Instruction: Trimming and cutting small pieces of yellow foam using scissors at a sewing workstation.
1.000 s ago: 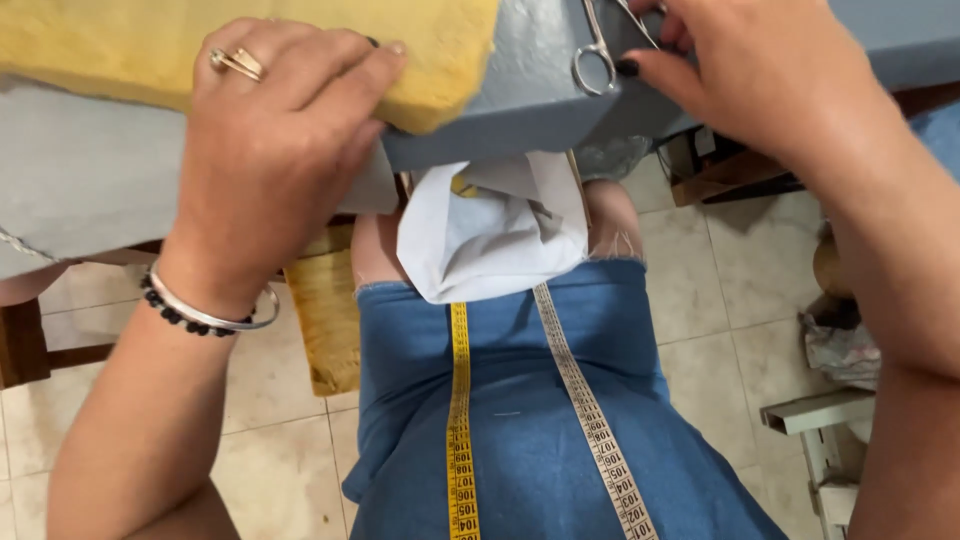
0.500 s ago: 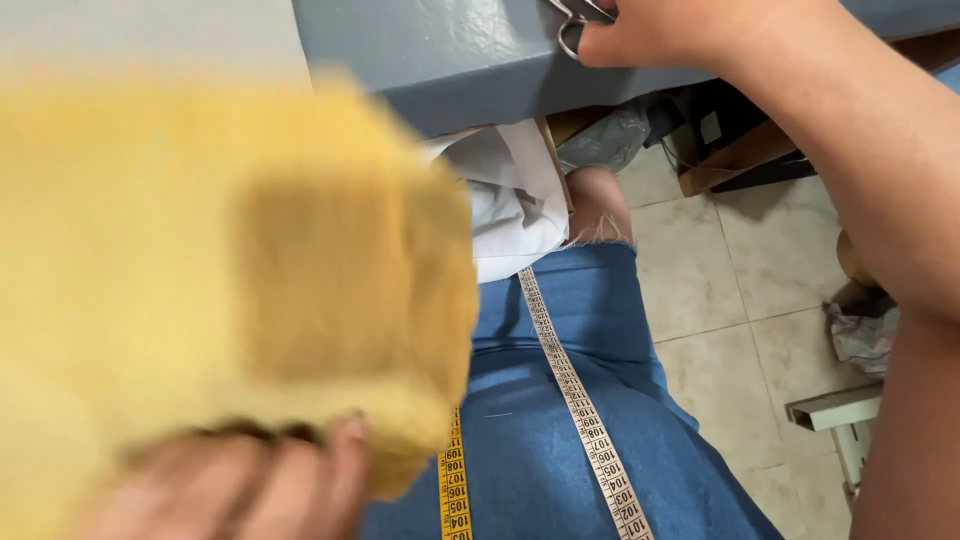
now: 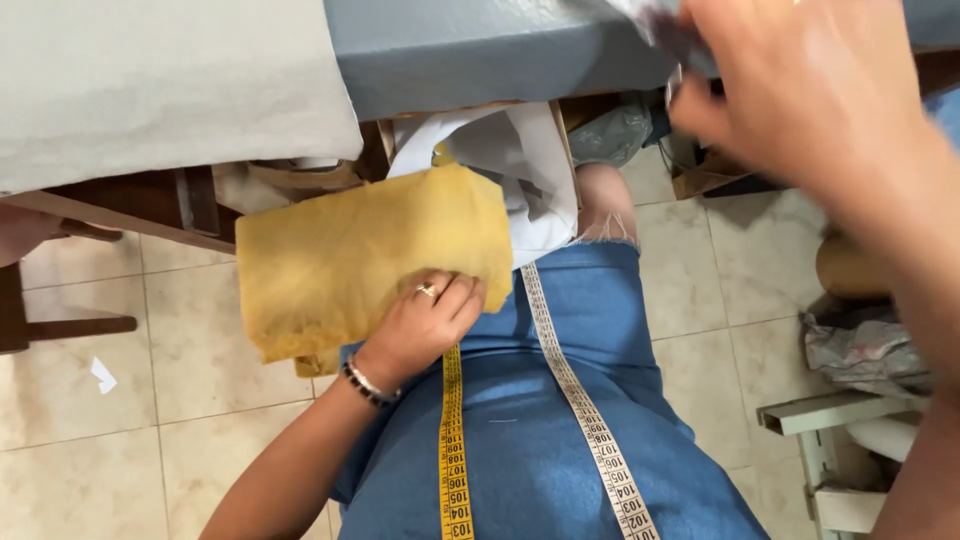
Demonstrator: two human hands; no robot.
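My left hand (image 3: pixel 425 325), wearing a ring and a beaded bracelet, grips a folded yellow cloth (image 3: pixel 350 260) by its near edge and holds it over my lap, below the table edge. My right hand (image 3: pixel 810 90) is raised at the top right, blurred by motion. Its fingers close on a blurred dark and silvery thing that looks like the scissors (image 3: pixel 655 25). A tape measure hangs down my blue denim skirt (image 3: pixel 560 400) in two strands, one yellow (image 3: pixel 455 450) and one white (image 3: pixel 590 430).
A grey-covered table (image 3: pixel 480 45) spans the top, with a light grey cloth (image 3: pixel 160 80) on its left part. White fabric (image 3: pixel 530 170) hangs below the table edge. On the tiled floor are a wooden chair leg (image 3: pixel 30 320), crumpled bags (image 3: pixel 860 345) and a white frame (image 3: pixel 820 450).
My left hand has taken the yellow cloth off the table and brought it down to my lap. My right hand has lifted from the table edge with the scissors.
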